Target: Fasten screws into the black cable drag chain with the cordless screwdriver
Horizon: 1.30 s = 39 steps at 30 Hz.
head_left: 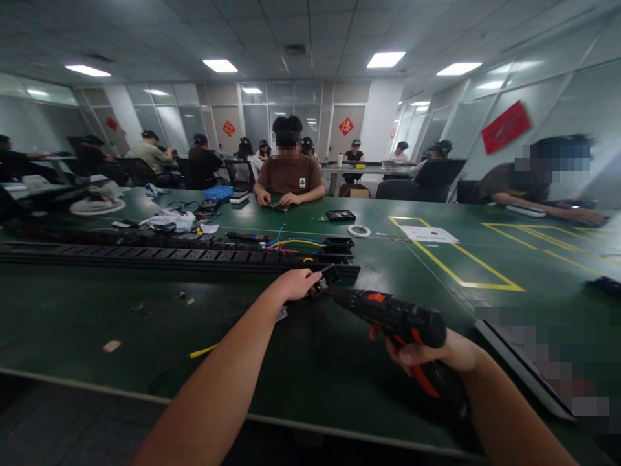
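My right hand (pixel 417 353) is wrapped round the grip of a black and orange cordless drill (pixel 388 310). The drill's tip points left, at a small black rectangular housing (pixel 330 276). My left hand (pixel 297 283) holds that housing just above the table, fingers closed on its near left side. Whether the bit touches the part is too small to tell. Behind my left hand lie long black power strips (pixel 145 255) side by side, with blue, yellow and red wires (pixel 295 243) at their right end. A yellow wire end (pixel 202 351) shows beside my left forearm.
A green table (pixel 145 310) spreads before me, with yellow tape outlines (pixel 490 286) on the right. A laptop-like slab (pixel 524 369) lies at the right edge. Beyond are a white ring of tape (pixel 359 230), plastic bags (pixel 169 220) and a blue basket (pixel 218 193). Several people sit around.
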Available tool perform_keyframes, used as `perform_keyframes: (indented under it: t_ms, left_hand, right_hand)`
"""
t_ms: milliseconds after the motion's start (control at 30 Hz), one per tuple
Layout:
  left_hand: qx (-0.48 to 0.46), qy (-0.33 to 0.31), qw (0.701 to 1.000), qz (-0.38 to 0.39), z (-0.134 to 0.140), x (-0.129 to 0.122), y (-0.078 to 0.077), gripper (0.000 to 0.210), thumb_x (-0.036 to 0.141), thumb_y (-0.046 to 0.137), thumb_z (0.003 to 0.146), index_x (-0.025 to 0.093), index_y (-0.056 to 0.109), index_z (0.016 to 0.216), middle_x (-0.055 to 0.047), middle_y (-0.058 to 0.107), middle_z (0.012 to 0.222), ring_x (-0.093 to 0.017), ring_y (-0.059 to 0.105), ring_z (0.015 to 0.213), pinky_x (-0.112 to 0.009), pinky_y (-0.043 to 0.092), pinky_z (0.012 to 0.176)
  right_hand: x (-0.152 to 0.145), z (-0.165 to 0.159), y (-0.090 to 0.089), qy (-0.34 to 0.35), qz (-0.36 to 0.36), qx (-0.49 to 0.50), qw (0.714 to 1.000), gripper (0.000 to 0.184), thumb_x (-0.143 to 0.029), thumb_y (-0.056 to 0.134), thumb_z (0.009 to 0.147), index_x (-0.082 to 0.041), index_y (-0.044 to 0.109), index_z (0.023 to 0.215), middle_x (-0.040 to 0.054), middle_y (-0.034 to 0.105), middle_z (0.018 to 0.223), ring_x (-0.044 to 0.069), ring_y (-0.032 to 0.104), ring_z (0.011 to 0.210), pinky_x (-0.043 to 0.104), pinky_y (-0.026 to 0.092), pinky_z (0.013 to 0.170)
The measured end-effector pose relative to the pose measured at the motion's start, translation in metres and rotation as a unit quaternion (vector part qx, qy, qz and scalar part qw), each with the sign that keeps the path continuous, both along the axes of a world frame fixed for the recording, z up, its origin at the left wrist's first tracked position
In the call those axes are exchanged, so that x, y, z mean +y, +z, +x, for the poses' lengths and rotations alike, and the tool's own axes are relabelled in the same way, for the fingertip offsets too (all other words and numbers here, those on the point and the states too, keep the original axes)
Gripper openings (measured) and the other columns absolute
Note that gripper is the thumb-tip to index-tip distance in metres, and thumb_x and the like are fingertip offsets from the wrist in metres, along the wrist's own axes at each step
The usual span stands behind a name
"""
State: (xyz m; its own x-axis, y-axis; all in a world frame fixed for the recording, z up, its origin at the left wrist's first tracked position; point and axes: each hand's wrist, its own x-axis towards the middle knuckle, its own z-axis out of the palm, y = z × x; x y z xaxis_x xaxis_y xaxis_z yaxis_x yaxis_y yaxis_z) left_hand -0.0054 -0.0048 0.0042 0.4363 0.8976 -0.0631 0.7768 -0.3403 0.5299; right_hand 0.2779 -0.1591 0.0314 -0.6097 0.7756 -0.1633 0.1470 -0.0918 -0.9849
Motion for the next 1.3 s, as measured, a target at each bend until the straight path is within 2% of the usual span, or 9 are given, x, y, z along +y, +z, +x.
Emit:
perform_keyframes:
  t_ms: [167,300,433,533,633,767,933,1067,1300]
  left_hand:
    - [-0.004,-0.011,1.000,0.005,-0.002,-0.004,0.002,0.055,0.063,0.032,0.099,0.023,0.068,0.108,-0.008,0.074,0.112,-0.025,0.068,0.100,-0.031,0.048,0.082]
    - [0.020,-0.022,0.999,0.022,-0.002,-0.012,0.010,0.053,0.064,0.034,0.098,0.026,0.065,0.117,-0.007,0.074,0.107,-0.025,0.069,0.096,-0.030,0.048,0.078]
    - [0.085,-0.031,0.993,0.081,0.006,-0.025,0.023,0.056,0.067,0.035,0.097,0.026,0.060,0.124,-0.010,0.073,0.110,-0.027,0.070,0.092,-0.033,0.048,0.074]
    - [0.129,-0.042,0.983,0.127,0.017,-0.039,0.026,0.054,0.065,0.040,0.096,0.026,0.055,0.131,-0.011,0.072,0.111,-0.029,0.070,0.096,-0.034,0.049,0.075]
    - [0.155,-0.081,0.968,0.183,0.025,-0.055,0.022,0.051,0.060,0.050,0.094,0.027,0.053,0.133,-0.010,0.070,0.114,-0.029,0.069,0.098,-0.034,0.051,0.076]
    - [0.169,-0.119,0.953,0.223,0.027,-0.069,0.017,0.054,0.061,0.052,0.094,0.028,0.052,0.136,-0.008,0.067,0.120,-0.027,0.070,0.098,-0.033,0.052,0.077]
    - [0.156,-0.127,0.959,0.199,0.023,-0.069,0.023,0.057,0.064,0.051,0.093,0.028,0.052,0.137,-0.008,0.069,0.121,-0.028,0.069,0.101,-0.035,0.052,0.080]
    - [0.150,-0.119,0.969,0.158,0.020,-0.060,0.027,0.052,0.061,0.037,0.099,0.029,0.057,0.134,-0.007,0.071,0.120,-0.029,0.069,0.103,-0.037,0.051,0.082]
    - [0.126,-0.108,0.974,0.154,0.017,-0.051,0.016,0.047,0.054,0.029,0.104,0.033,0.065,0.126,-0.004,0.071,0.117,-0.025,0.068,0.102,-0.033,0.050,0.081]
  right_hand:
    - [-0.001,0.009,0.003,-0.006,0.027,0.091,0.995,0.050,-0.034,0.078,0.072,-0.013,0.065,0.115,0.0034,0.068,0.066,0.015,0.059,0.055,0.025,0.042,0.053]
    - [0.001,0.011,0.000,-0.027,0.026,0.201,0.979,0.050,-0.039,0.073,0.074,-0.013,0.065,0.116,0.0026,0.064,0.062,0.016,0.055,0.051,0.028,0.039,0.052]
    - [0.001,0.012,0.001,-0.059,0.053,0.297,0.952,0.052,-0.045,0.069,0.074,-0.013,0.066,0.116,-0.0009,0.055,0.056,0.015,0.051,0.048,0.030,0.038,0.051]
    - [0.000,0.013,0.004,-0.090,0.064,0.335,0.936,0.051,-0.046,0.067,0.076,-0.014,0.067,0.115,-0.0023,0.051,0.055,0.015,0.047,0.047,0.030,0.039,0.052]
    - [-0.001,0.013,0.007,-0.113,0.066,0.350,0.928,0.049,-0.045,0.067,0.076,-0.015,0.069,0.114,-0.0024,0.050,0.055,0.015,0.046,0.049,0.031,0.039,0.052]
    - [0.001,0.009,0.008,-0.129,0.058,0.349,0.926,0.046,-0.041,0.068,0.074,-0.015,0.071,0.113,-0.0011,0.053,0.056,0.016,0.046,0.050,0.031,0.038,0.053]
    - [0.004,0.005,0.006,-0.129,0.050,0.343,0.929,0.044,-0.039,0.067,0.076,-0.014,0.071,0.112,0.0000,0.056,0.058,0.017,0.049,0.053,0.032,0.039,0.055]
    - [0.005,0.006,0.004,-0.128,0.045,0.340,0.930,0.045,-0.038,0.066,0.076,-0.014,0.070,0.114,0.0004,0.057,0.059,0.017,0.051,0.054,0.032,0.040,0.056]
    - [0.005,0.004,0.006,-0.141,0.044,0.324,0.934,0.046,-0.039,0.068,0.075,-0.014,0.070,0.113,0.0007,0.058,0.060,0.018,0.051,0.054,0.033,0.039,0.056]
